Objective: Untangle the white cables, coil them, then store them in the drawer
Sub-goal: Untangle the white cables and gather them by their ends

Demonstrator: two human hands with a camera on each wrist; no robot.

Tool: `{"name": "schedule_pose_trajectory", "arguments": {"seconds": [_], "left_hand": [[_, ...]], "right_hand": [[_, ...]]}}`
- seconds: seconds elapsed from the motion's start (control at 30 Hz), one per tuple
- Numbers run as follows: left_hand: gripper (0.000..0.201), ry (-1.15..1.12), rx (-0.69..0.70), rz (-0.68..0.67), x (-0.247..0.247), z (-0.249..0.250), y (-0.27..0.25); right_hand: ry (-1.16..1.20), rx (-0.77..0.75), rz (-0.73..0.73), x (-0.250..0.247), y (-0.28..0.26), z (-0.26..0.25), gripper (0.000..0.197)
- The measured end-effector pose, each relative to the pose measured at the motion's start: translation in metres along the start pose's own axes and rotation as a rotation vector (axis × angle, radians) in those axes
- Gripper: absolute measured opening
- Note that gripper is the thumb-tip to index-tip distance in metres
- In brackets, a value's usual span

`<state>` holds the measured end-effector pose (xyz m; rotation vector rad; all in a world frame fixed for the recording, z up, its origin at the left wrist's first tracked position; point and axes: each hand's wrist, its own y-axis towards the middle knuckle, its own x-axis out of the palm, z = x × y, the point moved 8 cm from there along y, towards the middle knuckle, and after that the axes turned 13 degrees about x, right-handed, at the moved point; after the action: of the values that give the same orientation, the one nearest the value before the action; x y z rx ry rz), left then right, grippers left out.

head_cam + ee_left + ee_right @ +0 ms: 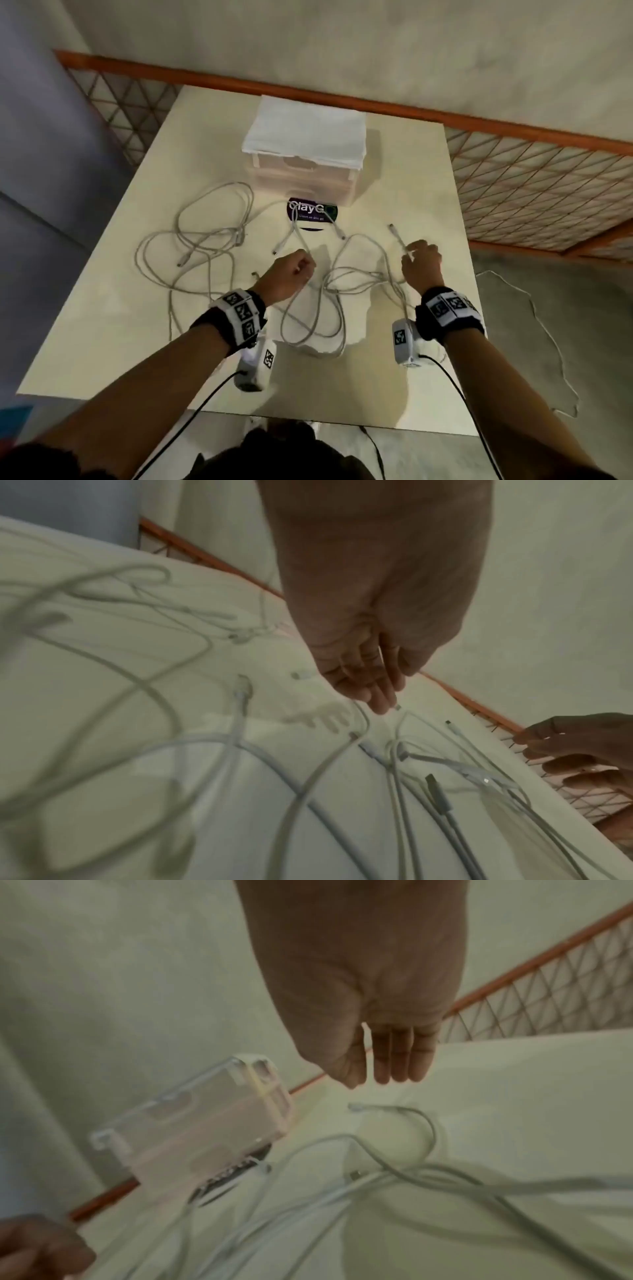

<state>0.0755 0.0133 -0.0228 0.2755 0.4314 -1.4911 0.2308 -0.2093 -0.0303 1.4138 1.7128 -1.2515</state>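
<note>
Your table [394, 164] has a smooth, cream top with a soft sheen. The white cables [212, 240] on it look like smooth matt plastic or rubber, with harder plastic plugs at their ends. The drawer unit [205, 1123] in front of you is clear, glossy plastic with a white frame, and a folded white cloth [305, 132] lies on top of it. The sticker [312, 213] at its foot looks glossy. The railing [548, 185] behind is orange-painted metal mesh.
</note>
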Motion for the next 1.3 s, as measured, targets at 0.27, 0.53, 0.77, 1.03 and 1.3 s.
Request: {"name": "schedule_pose_trajectory", "arguments": {"seconds": [0.27,0.53,0.77,1.03,1.3], "left_hand": [[0.031,0.002,-0.184,-0.026,0.023,-0.032,0.021],[0.046,-0.537,-0.195,0.226,-0.006,-0.011,0.029],[0.034,-0.761,-0.059,0.400,-0.048,0.004,0.026],[0.030,-0.740,0.058,0.879,-0.133,0.014,-0.021],[0.027,-0.257,0.315,0.857,-0.174,0.054,-0.048]], "right_hand": [[0.131,0.128,-0.145,0.021,0.003,-0.008,0.029],[0.219,-0.439,-0.205,0.023,-0.074,-0.112,0.017],[0.212,-0.479,-0.337,0.030,-0.097,-0.124,0.018],[-0.183,-0.501,-0.430,0.041,-0.075,-0.096,0.018],[-0.194,-0.531,-0.157,-0.011,-0.084,-0.132,0.031]]}}
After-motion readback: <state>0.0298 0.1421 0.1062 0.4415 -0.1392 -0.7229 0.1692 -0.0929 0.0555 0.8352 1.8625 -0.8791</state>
